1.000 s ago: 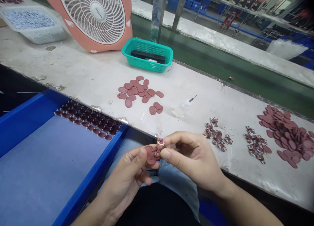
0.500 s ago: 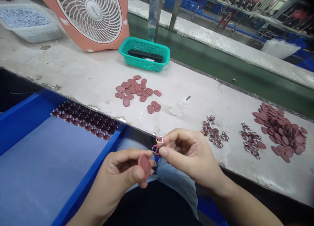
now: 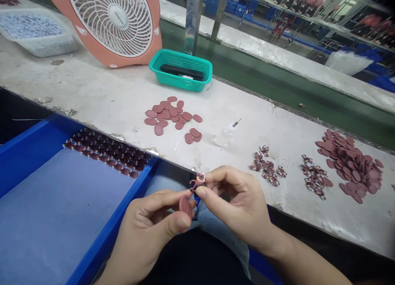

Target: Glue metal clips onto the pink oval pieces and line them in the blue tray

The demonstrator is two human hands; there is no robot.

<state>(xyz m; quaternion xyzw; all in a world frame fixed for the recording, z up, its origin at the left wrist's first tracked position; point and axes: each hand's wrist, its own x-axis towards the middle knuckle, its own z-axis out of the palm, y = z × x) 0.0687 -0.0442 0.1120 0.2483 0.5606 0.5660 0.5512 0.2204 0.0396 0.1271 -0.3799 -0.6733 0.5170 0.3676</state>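
Note:
My left hand (image 3: 154, 223) pinches a dark red oval disc (image 3: 185, 206) between thumb and fingers, over my lap. My right hand (image 3: 237, 202) pinches a small dark red charm with a metal ring (image 3: 199, 180) just above and right of the disc. The two pieces are close together, almost touching. Both hands hover in front of the worktable's near edge.
On the grey worktable (image 3: 101, 95) lie a pile of red oval discs (image 3: 173, 114), two heaps of small charms (image 3: 267, 165) (image 3: 313, 176), a larger disc pile (image 3: 348, 163) and a small glue bottle (image 3: 226, 132). A teal basket (image 3: 180, 68), a fan (image 3: 114, 21) and a white basket (image 3: 33, 31) stand behind. A blue tray (image 3: 46, 194) with rows of finished pieces (image 3: 108, 153) sits on the left.
My left hand turned the disc from flat, holes facing me, to nearly edge-on and lowered it slightly. My right hand kept the charm close above it.

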